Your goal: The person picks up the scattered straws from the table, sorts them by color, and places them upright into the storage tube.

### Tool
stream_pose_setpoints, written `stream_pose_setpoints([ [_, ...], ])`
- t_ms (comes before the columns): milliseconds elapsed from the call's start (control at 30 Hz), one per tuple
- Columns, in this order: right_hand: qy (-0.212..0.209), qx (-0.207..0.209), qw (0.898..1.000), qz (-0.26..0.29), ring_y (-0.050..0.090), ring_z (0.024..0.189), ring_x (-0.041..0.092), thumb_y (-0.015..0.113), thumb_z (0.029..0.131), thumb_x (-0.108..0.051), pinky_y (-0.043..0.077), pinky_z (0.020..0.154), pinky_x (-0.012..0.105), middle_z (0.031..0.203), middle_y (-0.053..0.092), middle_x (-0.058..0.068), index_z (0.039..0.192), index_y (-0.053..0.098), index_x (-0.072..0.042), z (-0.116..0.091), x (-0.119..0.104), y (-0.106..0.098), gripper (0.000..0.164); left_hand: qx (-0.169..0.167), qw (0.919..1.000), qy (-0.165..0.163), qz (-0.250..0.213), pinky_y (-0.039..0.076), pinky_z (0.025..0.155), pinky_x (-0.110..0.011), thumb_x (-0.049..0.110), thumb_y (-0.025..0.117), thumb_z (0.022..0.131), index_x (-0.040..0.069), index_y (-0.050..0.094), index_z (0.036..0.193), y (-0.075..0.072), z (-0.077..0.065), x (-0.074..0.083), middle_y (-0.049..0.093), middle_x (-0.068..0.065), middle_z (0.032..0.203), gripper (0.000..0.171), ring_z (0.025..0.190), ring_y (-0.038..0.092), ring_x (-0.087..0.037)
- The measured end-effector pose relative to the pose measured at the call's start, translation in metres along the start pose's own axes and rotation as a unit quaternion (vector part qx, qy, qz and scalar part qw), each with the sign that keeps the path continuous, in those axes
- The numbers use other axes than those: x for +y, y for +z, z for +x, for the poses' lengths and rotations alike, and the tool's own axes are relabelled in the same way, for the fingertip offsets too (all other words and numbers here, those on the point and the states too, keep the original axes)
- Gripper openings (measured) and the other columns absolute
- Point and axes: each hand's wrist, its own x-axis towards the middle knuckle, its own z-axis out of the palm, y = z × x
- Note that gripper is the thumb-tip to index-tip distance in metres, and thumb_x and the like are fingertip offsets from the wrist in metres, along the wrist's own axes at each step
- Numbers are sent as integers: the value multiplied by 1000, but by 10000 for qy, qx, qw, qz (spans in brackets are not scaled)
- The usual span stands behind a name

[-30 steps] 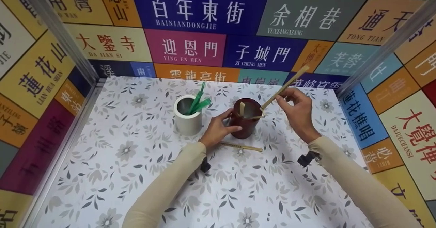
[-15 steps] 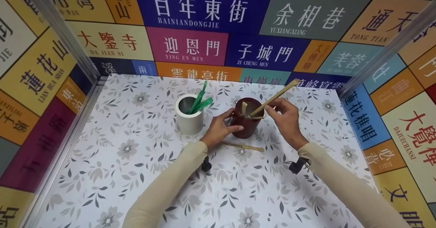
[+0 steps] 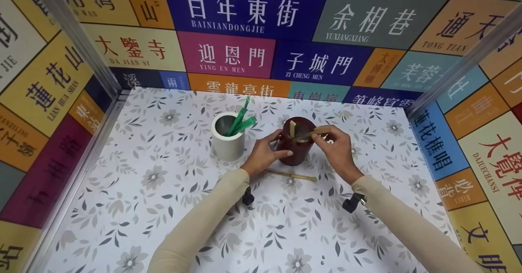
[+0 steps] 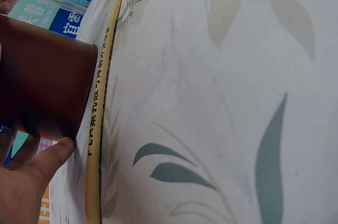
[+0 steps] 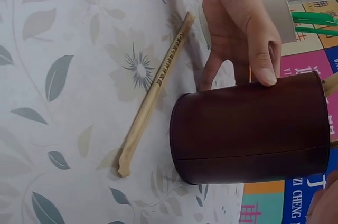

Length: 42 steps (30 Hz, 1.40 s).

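Note:
A dark red cylindrical cup (image 3: 297, 153) stands upright on the table, with a tan straw (image 3: 292, 128) sticking up inside. My left hand (image 3: 263, 155) grips its left side, thumb in front and fingers round behind. At the right of the rim, my right hand (image 3: 336, 146) pinches another tan straw (image 3: 323, 130), now lying at a low angle across the opening; its lower end is hard to make out. A paper-wrapped straw (image 4: 103, 92) with printed lettering lies on the table in front of the cup, and shows whole in the right wrist view.
Left of the red cup stands a white cup (image 3: 228, 147) holding green strips, perhaps wrapped straws (image 3: 242, 121). A floral cloth (image 3: 285, 232) covers the table. Printed panels (image 3: 240, 14) wall the back and sides, with metal posts (image 3: 91, 49) at the corners.
My right hand has moved left and down to the cup's rim, bringing its straw from a steep slant outside to nearly flat over the opening. The left hand keeps its hold.

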Motion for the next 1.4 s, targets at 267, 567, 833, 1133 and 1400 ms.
stream_pose_setpoints([
  [267,132,106,9999,-8,64,91,13,79,96,9,48,80,25,107,74,30,117,76,13,-17,12,-2,21,45,9998,173,24,42,127,-46,33,92,93,21,56,163,-1,1,-2,61,4,160,79,150,54,-17],
  [567,-75,227,9994,230,65,93,14,75,97,12,48,84,30,102,69,31,124,71,14,-42,24,5,27,76,9996,267,79,45,125,-46,33,92,93,18,55,164,1,1,-2,62,-1,160,82,149,56,-19],
  [833,7,-42,9999,114,66,95,19,77,96,12,45,85,50,103,73,27,114,75,14,-62,39,16,18,101,9990,415,152,44,125,-50,32,92,93,18,57,163,0,1,-4,63,-1,158,79,148,57,-20],
  [1133,-621,-830,9927,-618,66,105,39,89,83,14,55,95,34,112,75,20,110,81,6,-86,89,33,30,136,9984,498,208,45,124,-51,31,92,93,17,57,162,0,1,-5,64,-3,157,78,148,57,-21],
  [1400,-1235,-1529,9773,-789,63,112,31,93,86,1,43,106,18,117,78,6,115,83,-3,-87,110,38,30,148,9986,421,273,45,125,-49,33,92,93,20,58,161,0,1,-5,65,-1,156,78,147,57,-18],
])
